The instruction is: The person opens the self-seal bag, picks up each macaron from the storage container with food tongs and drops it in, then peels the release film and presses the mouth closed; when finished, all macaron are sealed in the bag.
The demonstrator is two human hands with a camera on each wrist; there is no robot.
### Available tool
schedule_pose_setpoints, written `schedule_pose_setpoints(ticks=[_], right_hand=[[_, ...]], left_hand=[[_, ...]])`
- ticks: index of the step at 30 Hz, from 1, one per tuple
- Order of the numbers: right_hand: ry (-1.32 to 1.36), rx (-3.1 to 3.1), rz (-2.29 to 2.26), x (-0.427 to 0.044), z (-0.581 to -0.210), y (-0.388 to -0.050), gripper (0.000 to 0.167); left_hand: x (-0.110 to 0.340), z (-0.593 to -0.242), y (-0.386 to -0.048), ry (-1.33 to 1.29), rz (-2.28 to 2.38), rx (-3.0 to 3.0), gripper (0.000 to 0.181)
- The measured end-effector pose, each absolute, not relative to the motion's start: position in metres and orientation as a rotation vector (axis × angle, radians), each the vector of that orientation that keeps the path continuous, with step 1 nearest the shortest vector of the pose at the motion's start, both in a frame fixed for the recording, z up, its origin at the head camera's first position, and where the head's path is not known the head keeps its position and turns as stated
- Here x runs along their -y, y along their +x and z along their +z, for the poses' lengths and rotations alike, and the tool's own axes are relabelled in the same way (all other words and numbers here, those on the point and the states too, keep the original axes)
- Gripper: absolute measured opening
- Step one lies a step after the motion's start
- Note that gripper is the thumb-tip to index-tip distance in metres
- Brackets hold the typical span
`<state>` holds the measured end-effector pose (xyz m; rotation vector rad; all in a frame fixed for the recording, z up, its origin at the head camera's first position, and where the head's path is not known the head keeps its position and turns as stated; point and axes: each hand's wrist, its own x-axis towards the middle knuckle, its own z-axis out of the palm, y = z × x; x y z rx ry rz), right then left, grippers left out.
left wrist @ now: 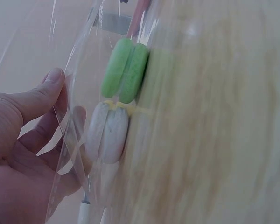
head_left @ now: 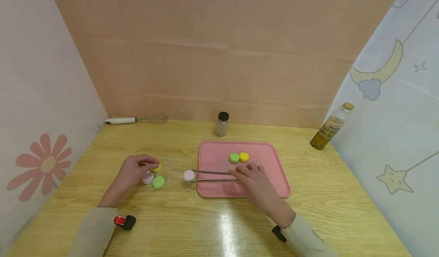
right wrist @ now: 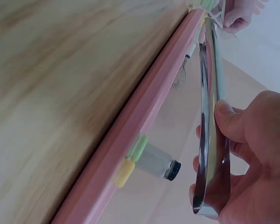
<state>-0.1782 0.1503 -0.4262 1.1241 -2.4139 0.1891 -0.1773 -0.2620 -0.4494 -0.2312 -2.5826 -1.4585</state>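
In the head view, my left hand [head_left: 132, 171] pinches the edge of a clear plastic bag or sleeve [left wrist: 70, 140] left of the tray. A green macaron [head_left: 158, 182], a pale lilac macaron [head_left: 148, 177] and a partly covered yellow macaron [head_left: 156, 168] lie at the plastic. My right hand [head_left: 255, 182] grips metal tongs [right wrist: 210, 140] that reach left across the tray. A pale pink macaron [head_left: 189, 175] sits between the tong tips, just past the left rim of the pink tray [head_left: 267, 173]. On the tray, a green macaron [head_left: 234, 158] touches a yellow macaron [head_left: 244, 157].
A jar with a black lid [head_left: 222, 124] stands behind the tray. At the back left lies a whisk [head_left: 137, 119] with a white handle. An oil bottle [head_left: 330, 129] stands at the back right near the wall. Wood-grain tabletop [head_left: 192, 226] extends in front.
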Motion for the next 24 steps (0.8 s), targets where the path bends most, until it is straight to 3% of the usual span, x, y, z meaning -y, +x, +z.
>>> schedule_pose_setpoints(ticks=[24], right_hand=[[1.145, 2.458, 0.053, -0.099, -0.425, -0.193, 0.046]], left_hand=[[0.261, -0.449, -0.177, -0.235, -1.480, 2.576, 0.014]])
